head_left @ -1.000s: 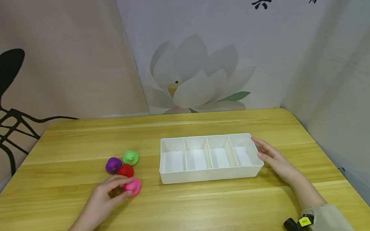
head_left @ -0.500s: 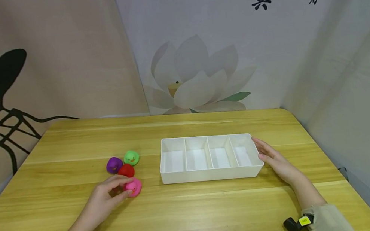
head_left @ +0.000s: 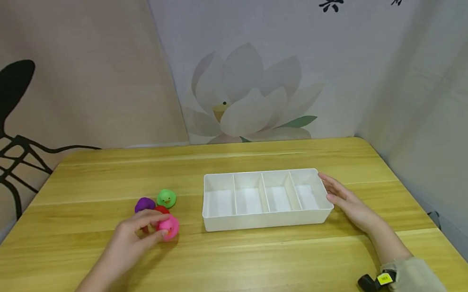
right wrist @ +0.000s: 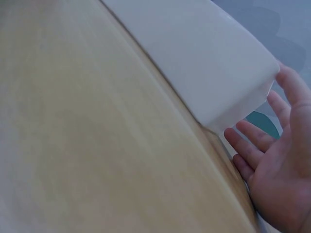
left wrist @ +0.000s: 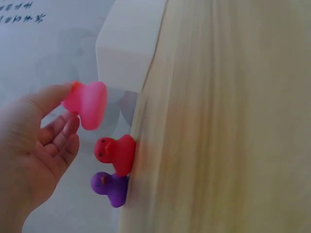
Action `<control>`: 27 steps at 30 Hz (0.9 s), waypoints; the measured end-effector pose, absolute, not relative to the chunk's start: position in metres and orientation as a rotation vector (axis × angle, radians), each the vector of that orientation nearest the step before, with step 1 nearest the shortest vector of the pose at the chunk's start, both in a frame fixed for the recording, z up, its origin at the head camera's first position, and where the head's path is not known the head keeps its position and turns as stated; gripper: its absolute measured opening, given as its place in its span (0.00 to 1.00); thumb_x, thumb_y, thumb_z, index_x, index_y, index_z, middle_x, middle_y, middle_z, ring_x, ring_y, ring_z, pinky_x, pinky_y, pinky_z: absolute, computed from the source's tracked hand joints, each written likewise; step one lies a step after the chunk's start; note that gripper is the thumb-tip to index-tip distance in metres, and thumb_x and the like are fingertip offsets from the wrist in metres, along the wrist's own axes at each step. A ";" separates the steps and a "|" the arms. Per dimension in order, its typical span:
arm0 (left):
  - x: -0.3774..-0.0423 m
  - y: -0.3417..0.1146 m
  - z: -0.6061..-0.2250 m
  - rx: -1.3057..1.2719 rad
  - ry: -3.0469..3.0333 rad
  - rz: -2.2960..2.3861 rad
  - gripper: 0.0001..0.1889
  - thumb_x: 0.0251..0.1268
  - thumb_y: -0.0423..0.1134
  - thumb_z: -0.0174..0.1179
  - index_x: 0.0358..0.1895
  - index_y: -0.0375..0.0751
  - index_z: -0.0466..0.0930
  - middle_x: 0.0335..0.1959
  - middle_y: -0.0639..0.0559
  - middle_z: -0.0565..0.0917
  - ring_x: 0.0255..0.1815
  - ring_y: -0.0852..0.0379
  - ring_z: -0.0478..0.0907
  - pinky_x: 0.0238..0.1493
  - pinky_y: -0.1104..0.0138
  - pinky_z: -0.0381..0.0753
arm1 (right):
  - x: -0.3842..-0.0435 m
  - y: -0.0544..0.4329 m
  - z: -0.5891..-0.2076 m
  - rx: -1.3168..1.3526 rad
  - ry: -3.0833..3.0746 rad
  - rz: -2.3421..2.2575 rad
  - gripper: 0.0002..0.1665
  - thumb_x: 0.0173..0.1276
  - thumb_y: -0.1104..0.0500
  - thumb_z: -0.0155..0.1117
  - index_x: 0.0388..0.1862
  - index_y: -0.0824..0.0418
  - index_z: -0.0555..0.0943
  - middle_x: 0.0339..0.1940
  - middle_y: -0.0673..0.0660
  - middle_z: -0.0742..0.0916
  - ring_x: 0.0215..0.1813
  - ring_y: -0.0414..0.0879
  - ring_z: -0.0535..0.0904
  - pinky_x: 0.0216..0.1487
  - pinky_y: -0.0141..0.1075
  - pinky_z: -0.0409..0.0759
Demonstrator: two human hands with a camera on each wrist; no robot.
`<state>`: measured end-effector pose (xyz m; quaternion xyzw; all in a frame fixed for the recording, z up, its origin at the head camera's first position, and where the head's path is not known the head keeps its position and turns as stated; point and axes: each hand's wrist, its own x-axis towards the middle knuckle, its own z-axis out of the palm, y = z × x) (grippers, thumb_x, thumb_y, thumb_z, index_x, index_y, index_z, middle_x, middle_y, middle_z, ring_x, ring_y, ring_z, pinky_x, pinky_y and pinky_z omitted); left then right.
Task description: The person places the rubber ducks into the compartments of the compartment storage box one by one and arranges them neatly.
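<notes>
My left hand (head_left: 128,240) pinches a pink rubber duck (head_left: 171,228) between thumb and fingers. In the left wrist view this pink duck (left wrist: 92,103) is held up off the tabletop, above a red duck (left wrist: 119,153) and a purple duck (left wrist: 112,188). The head view has the red duck (head_left: 162,209) partly hidden behind my left fingers, with the purple duck (head_left: 143,204) and a green duck (head_left: 166,198) just beyond. A white box (head_left: 263,220) with several compartments lies to the right. My right hand (head_left: 353,205) rests at its right end, fingers loosely extended, thumb at the near corner.
The wooden table (head_left: 247,268) spans the foreground, its far edge close to a printed curtain (head_left: 254,10). Another pale curtain (head_left: 447,95) hangs along the right side. A black wrist camera (head_left: 374,283) sits at my right sleeve.
My left hand has lifted the pink duck slightly upward off the table, now covering more of the red duck in the head view. The right hand and box stay put.
</notes>
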<state>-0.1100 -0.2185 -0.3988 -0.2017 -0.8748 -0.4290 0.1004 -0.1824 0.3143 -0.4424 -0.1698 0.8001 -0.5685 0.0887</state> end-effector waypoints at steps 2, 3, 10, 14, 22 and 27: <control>-0.112 -0.218 -0.395 -0.584 -2.598 -1.269 0.16 0.54 0.32 0.70 0.48 0.44 0.85 0.41 0.59 0.81 0.34 0.59 0.74 0.32 0.68 0.76 | -0.182 0.314 -0.443 -0.503 2.382 -1.690 0.33 0.78 0.58 0.46 0.78 0.52 0.51 0.73 0.66 0.60 0.69 0.46 0.58 0.58 0.21 0.59; -0.112 -0.217 -0.394 -0.574 -2.608 -1.272 0.16 0.55 0.32 0.70 0.48 0.45 0.85 0.40 0.59 0.81 0.34 0.59 0.74 0.33 0.68 0.76 | -0.183 0.314 -0.443 -0.500 2.382 -1.690 0.32 0.78 0.58 0.46 0.78 0.52 0.51 0.73 0.66 0.60 0.70 0.47 0.58 0.58 0.22 0.59; -0.117 -0.209 -0.383 -0.566 -2.635 -1.275 0.15 0.56 0.34 0.69 0.49 0.46 0.85 0.46 0.53 0.81 0.42 0.54 0.75 0.36 0.66 0.77 | -0.184 0.313 -0.443 -0.508 2.384 -1.696 0.32 0.78 0.59 0.46 0.78 0.53 0.52 0.73 0.67 0.61 0.69 0.45 0.59 0.58 0.22 0.59; -0.121 -0.202 -0.374 -0.570 -2.652 -1.259 0.15 0.57 0.37 0.69 0.49 0.47 0.85 0.52 0.52 0.81 0.53 0.50 0.73 0.42 0.61 0.77 | -0.183 0.313 -0.443 -0.506 2.377 -1.702 0.32 0.78 0.59 0.46 0.78 0.54 0.52 0.73 0.68 0.60 0.67 0.39 0.60 0.58 0.22 0.59; -0.131 -0.185 -0.360 -0.729 -2.549 -1.330 0.14 0.58 0.34 0.69 0.48 0.48 0.86 0.43 0.60 0.82 0.32 0.58 0.74 0.26 0.69 0.73 | -0.183 0.313 -0.442 -0.493 2.358 -1.704 0.33 0.78 0.59 0.45 0.78 0.53 0.51 0.73 0.67 0.59 0.68 0.43 0.58 0.58 0.21 0.59; -0.136 -0.173 -0.354 -0.779 -2.512 -1.365 0.14 0.57 0.36 0.70 0.47 0.51 0.86 0.41 0.63 0.82 0.33 0.59 0.74 0.25 0.69 0.70 | -0.182 0.311 -0.441 -0.494 2.348 -1.718 0.33 0.78 0.59 0.45 0.78 0.54 0.51 0.73 0.68 0.59 0.68 0.43 0.58 0.58 0.22 0.59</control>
